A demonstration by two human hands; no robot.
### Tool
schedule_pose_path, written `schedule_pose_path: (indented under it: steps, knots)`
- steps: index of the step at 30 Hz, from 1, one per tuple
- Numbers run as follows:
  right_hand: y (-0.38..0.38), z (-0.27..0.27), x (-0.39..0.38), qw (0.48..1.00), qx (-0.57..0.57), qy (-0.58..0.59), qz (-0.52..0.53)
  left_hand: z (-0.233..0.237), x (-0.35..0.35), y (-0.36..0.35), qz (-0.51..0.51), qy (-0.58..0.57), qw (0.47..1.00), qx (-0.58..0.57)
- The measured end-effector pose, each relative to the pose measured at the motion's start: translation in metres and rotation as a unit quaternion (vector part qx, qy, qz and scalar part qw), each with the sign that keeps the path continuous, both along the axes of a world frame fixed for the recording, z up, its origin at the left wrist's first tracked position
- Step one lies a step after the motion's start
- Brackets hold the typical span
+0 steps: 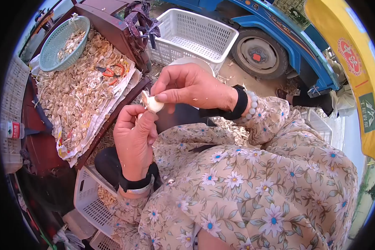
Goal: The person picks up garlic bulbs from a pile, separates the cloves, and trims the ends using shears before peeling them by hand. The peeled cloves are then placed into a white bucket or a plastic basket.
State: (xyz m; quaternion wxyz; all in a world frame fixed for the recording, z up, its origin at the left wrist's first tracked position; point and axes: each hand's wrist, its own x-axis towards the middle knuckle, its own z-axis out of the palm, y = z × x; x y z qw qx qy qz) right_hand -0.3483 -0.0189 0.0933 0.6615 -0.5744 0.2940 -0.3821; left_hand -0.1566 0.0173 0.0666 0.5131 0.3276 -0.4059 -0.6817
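A small white bulb, garlic-like (154, 104), is pinched between both hands near the middle of the view. My left hand (134, 135) comes up from below, its thumb and fingers closed on the bulb's lower side. From the right, my right hand (189, 88) touches the bulb's top with thumb and bent fingers. To the left, red-handled cutters (108, 72) lie on a heap of peelings and bulb scraps (77, 96) on a cloth-covered red surface. A green basket (53, 50) with some white pieces rests at that heap's far end.
A white crate (161, 46) stands ahead, beside a blue vehicle's wheel (260, 54). Another white crate (84, 196) holding pale pieces sits low at the left. A yellow panel (341, 25) is at the right. Another person's dark-clothed leg (310, 101) shows at right.
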Motion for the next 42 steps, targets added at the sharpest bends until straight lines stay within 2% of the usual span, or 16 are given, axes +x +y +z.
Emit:
schedule_pose_path:
  steps: [3, 6, 9, 12, 18, 24, 27, 28, 31, 32, 34, 36, 37, 39, 41, 42]
  knots:
    - [0.006, 0.0, -0.003, 0.964, -0.248, 0.098, -0.015, 0.002, -0.004, 0.003, -0.002, 0.015, 1.0, 0.002]
    - [0.012, 0.006, -0.006, 0.922, -0.354, 0.148, -0.039, -0.001, -0.005, 0.008, 0.013, -0.008, 1.0, -0.001]
    - [0.02, 0.002, -0.004, 0.898, -0.392, 0.189, -0.065, 0.001, -0.006, 0.012, 0.01, -0.03, 0.999, 0.018]
    - [0.034, -0.003, 0.003, 0.935, -0.306, 0.149, -0.098, 0.0, -0.01, 0.017, 0.02, -0.033, 0.998, 0.041]
    - [0.044, -0.02, 0.014, 0.927, -0.316, 0.108, -0.17, -0.004, -0.018, 0.028, 0.04, 0.032, 0.995, 0.085]
    - [0.049, -0.034, 0.032, 0.918, -0.316, 0.07, -0.228, -0.014, -0.018, 0.031, 0.066, 0.151, 0.977, 0.136]
    - [0.056, -0.037, 0.04, 0.911, -0.369, 0.045, -0.18, -0.012, -0.018, 0.018, 0.192, 0.182, 0.935, 0.237]
    - [0.058, -0.038, 0.041, 0.906, -0.392, 0.035, -0.155, -0.009, -0.021, 0.019, 0.212, 0.149, 0.939, 0.228]
    - [0.042, -0.034, 0.025, 0.937, -0.269, 0.063, -0.216, -0.024, 0.006, 0.018, 0.114, 0.169, 0.966, 0.157]
    - [0.032, -0.032, 0.012, 0.921, -0.288, 0.128, -0.231, -0.032, 0.018, 0.015, 0.1, 0.164, 0.967, 0.17]
    - [-0.003, -0.06, -0.014, 0.884, -0.342, 0.188, -0.259, -0.037, 0.031, 0.016, 0.141, 0.139, 0.962, 0.19]
    - [-0.032, -0.086, -0.046, 0.814, -0.357, 0.38, -0.255, -0.047, 0.044, 0.018, 0.163, 0.138, 0.95, 0.226]
    - [-0.039, -0.087, -0.052, 0.776, -0.4, 0.405, -0.272, -0.05, 0.049, 0.021, 0.142, 0.138, 0.952, 0.232]
    - [-0.045, -0.097, -0.053, 0.764, -0.415, 0.434, -0.236, -0.055, 0.054, 0.027, 0.1, 0.143, 0.953, 0.247]
    - [-0.03, -0.081, -0.018, 0.882, -0.273, 0.354, -0.149, -0.053, 0.053, 0.033, 0.048, 0.191, 0.95, 0.24]
    - [-0.021, -0.077, 0.0, 0.927, -0.243, 0.266, -0.101, -0.052, 0.053, 0.034, 0.017, 0.231, 0.945, 0.231]
